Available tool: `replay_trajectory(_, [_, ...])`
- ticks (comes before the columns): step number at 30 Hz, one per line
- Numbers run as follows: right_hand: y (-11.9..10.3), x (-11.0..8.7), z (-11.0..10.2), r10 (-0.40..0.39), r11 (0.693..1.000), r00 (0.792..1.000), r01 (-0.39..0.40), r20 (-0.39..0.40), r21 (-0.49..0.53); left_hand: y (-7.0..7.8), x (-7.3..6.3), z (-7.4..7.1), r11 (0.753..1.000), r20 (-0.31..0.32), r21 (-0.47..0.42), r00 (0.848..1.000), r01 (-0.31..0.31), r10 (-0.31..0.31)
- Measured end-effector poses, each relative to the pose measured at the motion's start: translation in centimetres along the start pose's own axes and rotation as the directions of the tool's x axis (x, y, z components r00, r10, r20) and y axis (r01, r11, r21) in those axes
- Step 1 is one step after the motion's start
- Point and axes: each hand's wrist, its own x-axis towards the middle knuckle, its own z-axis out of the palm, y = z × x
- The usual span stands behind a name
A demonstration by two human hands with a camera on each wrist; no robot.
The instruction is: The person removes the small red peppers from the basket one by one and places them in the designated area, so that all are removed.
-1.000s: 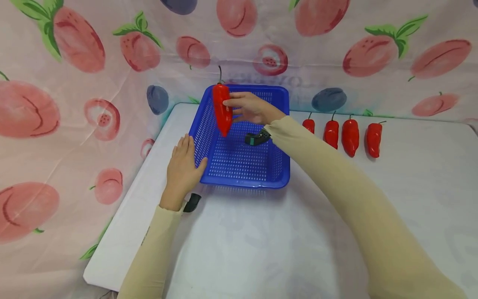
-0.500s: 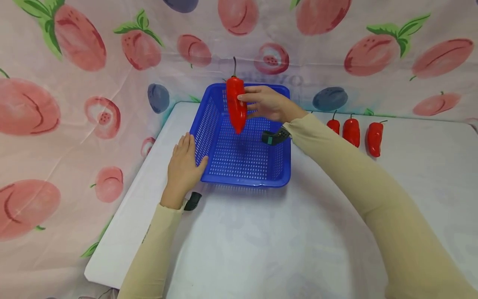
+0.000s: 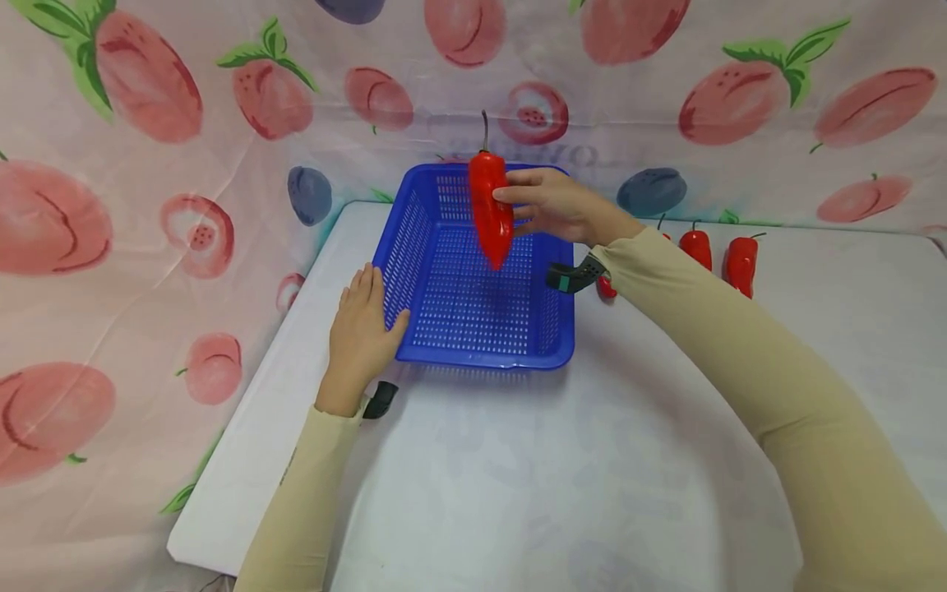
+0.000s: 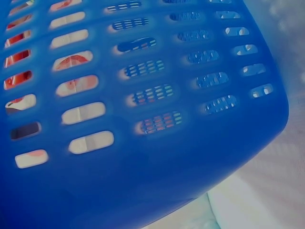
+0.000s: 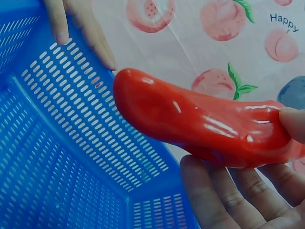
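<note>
A glossy red chili pepper [image 3: 490, 205], stem up and tip down, hangs over the blue plastic basket [image 3: 484, 360]. My right hand [image 3: 555, 201] pinches it from the right, thumb on one side and fingers on the other. In the right wrist view the pepper [image 5: 205, 124] lies across the picture between thumb and fingers, above the basket's slotted wall. My left hand [image 3: 360, 329] rests with straight fingers along the basket's left side, thumb by the near left corner. Only the basket's outer wall [image 4: 105, 176] fills the left wrist view; no fingers show there.
More red peppers [image 3: 741, 265] lie in a row on the white table [image 3: 592, 493], right of the basket, partly hidden behind the right sleeve. One pepper's tip [image 3: 607, 287] shows under the right wrist strap [image 3: 565, 278]. A fruit-patterned cloth [image 3: 444, 90] hangs behind the table.
My right hand has carried the pepper to the right above the basket, from its left side to nearer the middle. The sleeve now covers more of the row of peppers. My left hand stays put.
</note>
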Motion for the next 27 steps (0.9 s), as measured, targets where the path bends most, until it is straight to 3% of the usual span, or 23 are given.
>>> replay_trajectory(12, [-0.1, -1.9, -1.8, -0.009, 0.998, 1.0, 0.008, -0.018, -0.062, -0.1, -0.1, 0.2, 1.0, -0.004, -0.004, 1.0, 0.001, -0.001])
replay_trajectory(27, [-1.2, -4.7, -3.7, -0.001, 0.999, 0.998, -0.001, -0.06, -0.046, -0.2, -0.1, 0.1, 1.0, -0.012, -0.008, 1.0, -0.001, 0.001])
